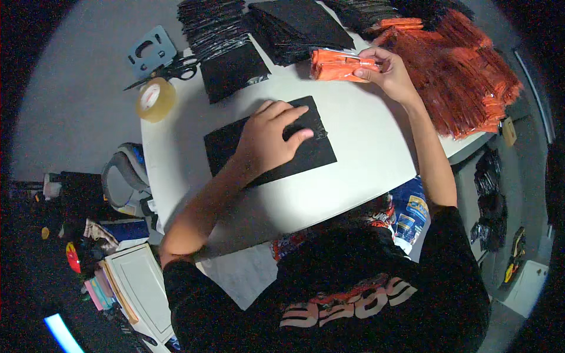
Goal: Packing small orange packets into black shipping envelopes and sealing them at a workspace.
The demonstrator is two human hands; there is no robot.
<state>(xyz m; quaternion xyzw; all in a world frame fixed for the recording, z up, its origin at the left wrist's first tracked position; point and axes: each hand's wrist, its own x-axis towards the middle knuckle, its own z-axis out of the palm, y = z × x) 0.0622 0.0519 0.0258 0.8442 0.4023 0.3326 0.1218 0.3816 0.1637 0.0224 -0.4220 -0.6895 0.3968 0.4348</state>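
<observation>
My right hand (388, 73) grips a folded orange item in clear plastic wrap (333, 66) by its right end, above the far side of the white table (353, 132). Over a flat black sheet or bag (309, 152) in the middle of the table is my left hand (273, 130), palm down, thumb and forefinger apart. Whether its palm touches the black piece cannot be told. Another black piece (234, 73) lies at the far left edge, beside black stacks (300, 26). A large pile of orange plastic-wrapped items (454, 79) is at the far right.
A roll of clear tape (156, 100) and black-handled scissors (176, 70) sit past the table's left edge, near a grey plate with cutouts (152, 50). A grey curved object (126, 174) is lower left. A white cabinet (139, 287) stands at the lower left.
</observation>
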